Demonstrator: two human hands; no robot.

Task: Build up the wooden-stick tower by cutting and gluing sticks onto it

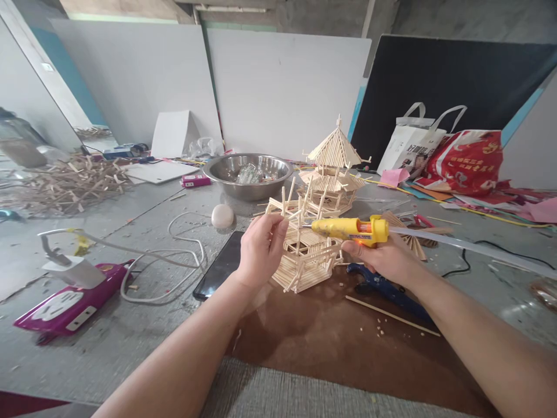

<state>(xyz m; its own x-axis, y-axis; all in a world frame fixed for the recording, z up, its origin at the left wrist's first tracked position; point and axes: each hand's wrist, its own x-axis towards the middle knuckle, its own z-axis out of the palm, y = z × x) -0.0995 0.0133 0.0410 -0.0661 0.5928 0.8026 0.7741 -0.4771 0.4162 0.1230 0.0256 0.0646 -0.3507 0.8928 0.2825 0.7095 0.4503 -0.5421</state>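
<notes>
My right hand grips a yellow hot glue gun, with a long translucent glue stick running out behind it. The gun's nozzle points left, at an upright of a small model building made of thin wooden sticks. Beside that upright, my left hand has its fingers pinched together at the model's left side. What they hold is too small to make out. A taller stick pagoda with a pointed roof stands just behind.
Under the model lies a brown mat with a loose stick and blue-handled pliers. A black phone lies left of the model. Further out are a steel bowl, a purple power strip with a white cable, and a stick pile.
</notes>
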